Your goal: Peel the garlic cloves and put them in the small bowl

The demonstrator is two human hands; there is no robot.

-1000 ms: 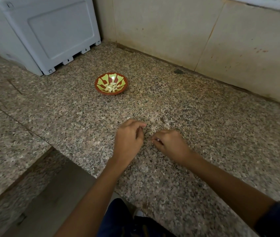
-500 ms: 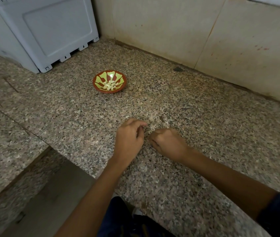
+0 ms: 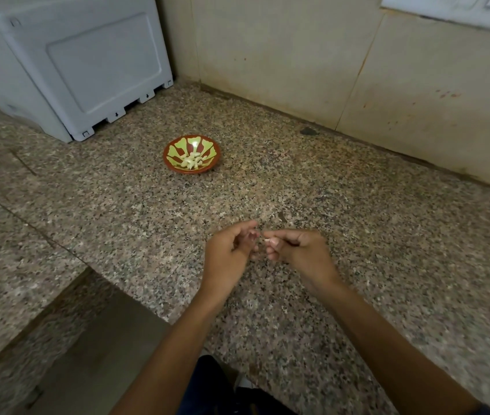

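Note:
A small red-brown bowl [image 3: 168, 155] with a yellow-green pattern stands on the granite counter, well beyond my hands. Several peeled pale garlic cloves [image 3: 191, 160] lie in its middle. My right hand [image 3: 300, 253] pinches a small pale garlic clove [image 3: 267, 241] between thumb and forefinger. My left hand [image 3: 227, 254] is just to its left, fingers curled, with a pinkish scrap of garlic skin [image 3: 252, 235] at its fingertips. The two hands are a small gap apart, above the counter near its front edge.
A large white plastic appliance [image 3: 67, 64] stands at the back left of the speckled granite counter [image 3: 387, 235]. A beige tiled wall [image 3: 327, 61] runs behind. At the left the counter steps down to a lower ledge [image 3: 13, 250].
My hands have parted a little, and the pale clove now shows at my right fingertips. The bowl has not moved.

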